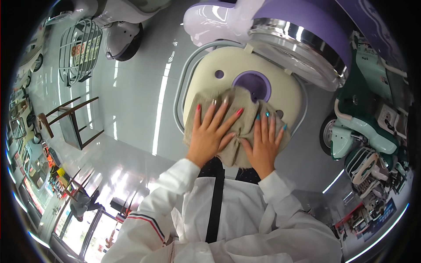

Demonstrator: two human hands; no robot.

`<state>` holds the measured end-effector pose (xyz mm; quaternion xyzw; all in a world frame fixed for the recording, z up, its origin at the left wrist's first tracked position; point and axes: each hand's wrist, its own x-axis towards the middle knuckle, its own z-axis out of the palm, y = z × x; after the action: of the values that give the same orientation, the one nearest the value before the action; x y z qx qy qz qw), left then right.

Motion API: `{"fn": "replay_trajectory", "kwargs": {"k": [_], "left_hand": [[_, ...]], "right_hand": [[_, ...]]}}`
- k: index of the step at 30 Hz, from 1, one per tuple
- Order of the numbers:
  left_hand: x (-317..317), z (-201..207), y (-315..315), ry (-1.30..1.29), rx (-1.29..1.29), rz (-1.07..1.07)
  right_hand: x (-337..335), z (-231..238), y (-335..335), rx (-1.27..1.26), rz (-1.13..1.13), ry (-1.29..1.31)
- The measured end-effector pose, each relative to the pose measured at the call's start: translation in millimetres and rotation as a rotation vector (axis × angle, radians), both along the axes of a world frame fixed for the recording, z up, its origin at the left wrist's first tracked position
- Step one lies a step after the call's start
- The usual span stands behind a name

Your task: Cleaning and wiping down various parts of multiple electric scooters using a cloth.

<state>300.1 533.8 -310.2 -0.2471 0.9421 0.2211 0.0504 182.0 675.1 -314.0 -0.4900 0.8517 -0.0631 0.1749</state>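
The left hand [212, 135] and the right hand [264, 144] lie side by side, open and with fingers spread, on a wrinkled grey-brown fabric cloth [246, 119]; their thumbs are near each other, but they do not touch. This cloth is on the lower part of a cream-coloured rounded panel [234, 59], and it covers partly the round purple recess [264, 87]. Grey curved tubing [179, 94] goes around the panel, beside a large round chrome-rimmed lamp [298, 50].
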Motion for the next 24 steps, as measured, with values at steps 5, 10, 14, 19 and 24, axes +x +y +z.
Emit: {"fn": "replay_trajectory", "kwargs": {"k": [5, 10, 14, 19, 24], "left_hand": [[30, -12, -12, 0.069, 0.005, 0.108], [71, -32, 13, 0.125, 0.093, 0.211], [28, -21, -30, 0.233, 0.118, 0.311], [41, -21, -44, 0.161, 0.182, 0.264], [60, -25, -15, 0.201, 0.239, 0.41]], "right_hand": [[46, 0, -7, 0.007, 0.162, -0.011], [59, -1, 3, 0.041, 0.093, -0.014], [53, 1, -68, 0.096, 0.029, 0.051], [77, -1, -36, 0.047, 0.075, -0.017], [65, 4, -43, 0.081, 0.083, -0.035]]}}
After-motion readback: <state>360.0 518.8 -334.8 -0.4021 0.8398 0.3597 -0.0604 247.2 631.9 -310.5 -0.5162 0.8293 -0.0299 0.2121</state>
